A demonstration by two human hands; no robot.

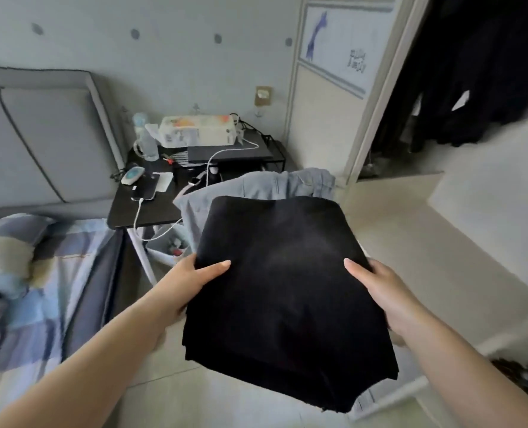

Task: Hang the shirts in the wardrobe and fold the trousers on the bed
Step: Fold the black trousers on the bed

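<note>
A stack of folded trousers is held in the air between both hands. The top piece is black [281, 285]; a folded grey pair [256, 189] lies under it and sticks out at the far side. My left hand [194, 279] grips the stack's left edge, thumb on top and fingers hidden underneath. My right hand [377, 288] grips the right edge the same way. The bed [25, 273] with a blue checked cover lies at the left. The open wardrobe [472, 88] with dark hanging clothes is at the upper right.
A black bedside table [145, 208] crowded with bottles, a tissue box, a phone and white cables stands just beyond the stack. A grey padded headboard [40, 143] rises at the left. A small bin [170, 245] sits under the table. Pale floor [411, 242] spreads to the right.
</note>
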